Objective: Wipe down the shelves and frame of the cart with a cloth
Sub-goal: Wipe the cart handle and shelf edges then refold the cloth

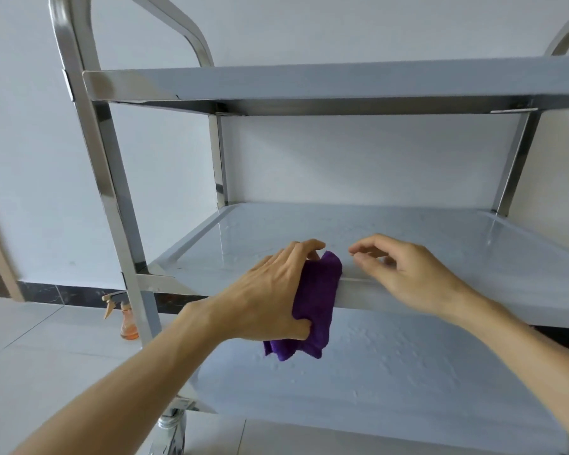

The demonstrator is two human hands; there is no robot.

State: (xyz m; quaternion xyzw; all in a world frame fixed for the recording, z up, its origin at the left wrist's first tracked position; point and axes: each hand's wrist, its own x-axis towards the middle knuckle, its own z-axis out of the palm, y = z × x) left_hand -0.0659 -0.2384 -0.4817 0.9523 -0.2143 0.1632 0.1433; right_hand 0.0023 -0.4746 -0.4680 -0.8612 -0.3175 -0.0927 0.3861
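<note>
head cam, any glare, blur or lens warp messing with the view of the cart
Head view: the wide-angle lens bows the cart's frame post and the top shelf; soft glare streaks lie on the middle shelf; the right hand shows slight blur at its fingertips; the left hand and purple cloth look sharp; lighting is even, shadows faint.

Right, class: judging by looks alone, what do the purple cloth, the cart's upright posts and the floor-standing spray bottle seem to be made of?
Purple cloth: likely microfibre, with a fuzzy, matte nap, gripped by the left hand.
Upright posts: probably polished stainless steel, given their mirror-like reflections.
Spray bottle: seemingly clear plastic, since orange liquid shows through, though glass can't be excluded.
</note>
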